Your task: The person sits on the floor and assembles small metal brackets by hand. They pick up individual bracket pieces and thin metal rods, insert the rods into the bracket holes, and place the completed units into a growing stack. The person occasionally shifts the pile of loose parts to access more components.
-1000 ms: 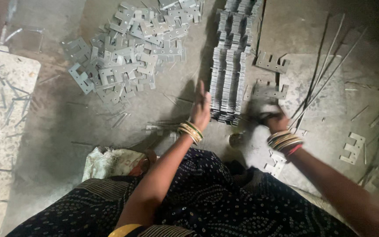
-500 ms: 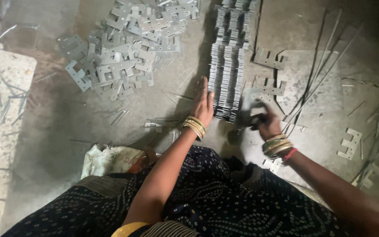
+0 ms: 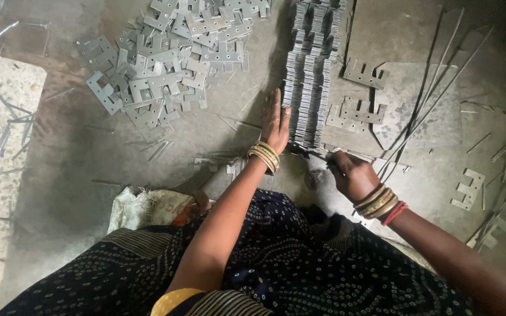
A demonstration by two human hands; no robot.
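While thin grey notched metal plates stand on edge in a packed row (image 3: 310, 76) on the rough floor (image 3: 65, 175), the left hand (image 3: 276, 120) lies flat against its left side, fingers straight. Right hand (image 3: 351, 174), fisted near the row's near end, grips a thin rod (image 3: 310, 154).

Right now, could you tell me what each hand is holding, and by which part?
The left hand holds nothing; its open palm rests flat against the side of the row of stacked metal plates. The right hand is closed, but what it grips cannot be told.
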